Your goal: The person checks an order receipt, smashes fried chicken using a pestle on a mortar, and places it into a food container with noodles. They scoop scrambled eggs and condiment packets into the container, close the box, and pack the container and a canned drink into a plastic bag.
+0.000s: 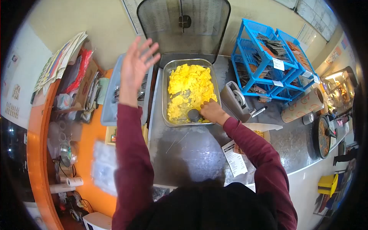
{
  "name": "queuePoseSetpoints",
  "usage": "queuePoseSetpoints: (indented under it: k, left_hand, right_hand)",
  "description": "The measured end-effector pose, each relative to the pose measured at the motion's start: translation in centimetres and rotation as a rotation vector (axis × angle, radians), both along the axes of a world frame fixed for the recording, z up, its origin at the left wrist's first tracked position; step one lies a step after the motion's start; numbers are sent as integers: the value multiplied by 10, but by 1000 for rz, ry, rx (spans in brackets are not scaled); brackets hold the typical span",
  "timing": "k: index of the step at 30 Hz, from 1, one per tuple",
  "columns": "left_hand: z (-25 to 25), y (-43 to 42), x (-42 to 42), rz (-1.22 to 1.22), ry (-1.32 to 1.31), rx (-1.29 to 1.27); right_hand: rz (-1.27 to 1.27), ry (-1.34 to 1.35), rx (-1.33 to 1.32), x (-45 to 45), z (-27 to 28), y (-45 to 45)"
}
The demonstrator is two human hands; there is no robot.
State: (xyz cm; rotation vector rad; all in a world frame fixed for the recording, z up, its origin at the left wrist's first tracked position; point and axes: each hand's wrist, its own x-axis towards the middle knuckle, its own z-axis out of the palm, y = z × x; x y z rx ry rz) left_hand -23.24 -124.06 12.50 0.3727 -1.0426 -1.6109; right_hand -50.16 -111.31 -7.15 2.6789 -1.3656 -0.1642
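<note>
A clear rectangular tub (165, 82) holds a heap of yellow, crumbly, scrambled-egg-like food (191, 82). At its near right corner my right hand (214, 112) is closed beside a dark round scoop (194, 115), which rests among the yellow pieces. The handle of the scoop seems to run into my fist; my fingers hide it. Raised to the left of the tub, my left hand (137, 63) is open with its fingers spread and holds nothing. It is nearest to the tub's dark see-through lid (163, 36), which stands upright behind the tub.
Blue tiered baskets (249, 63) with packets stand at the back right. Near them are a grey holder (234, 99), a patterned cylinder (303, 105) and a round dark pan (323, 136). A printed receipt (235, 159) lies by my right forearm. A grey-blue bin (111, 103) sits left.
</note>
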Motion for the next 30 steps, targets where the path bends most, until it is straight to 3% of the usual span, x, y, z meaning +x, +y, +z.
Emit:
queuePoseSetpoints:
  k: [2,5,6,9,12,14,17,22,24,30]
  left_hand:
    - [-47,31,9,126,-156,46]
    - [-125,75,21,324,-314,171]
    - [-152,88,23,377,-307,201]
    - [-214,123,16,453,-296,264]
    - [-245,145,-18,532,-320,331]
    - [-268,142,-26,424,-202,298]
    - [-269,146,-34,373,-146,275]
    - [-254,149,-47,423,-144,301]
    - [-254,149,-47,376,-28,315]
    - [-255,150,-49,383,-4,283]
  right_hand:
    - [74,67,7,4,11,1]
    - [10,-175,-25,4,22,-4]
    - [-75,-381,33,8,29,-3]
    - [-195,-605,11,35,26,-7]
    - [-98,-541,-14,66,15,-10]
    - [-16,-522,-5,79,6,-4]
    - [22,-437,14,89,-12,11]
    - [-105,-465,168,97,7,17]
    - [-157,-482,200,106,10,31]
    - [-325,-883,143,119,-2,27]
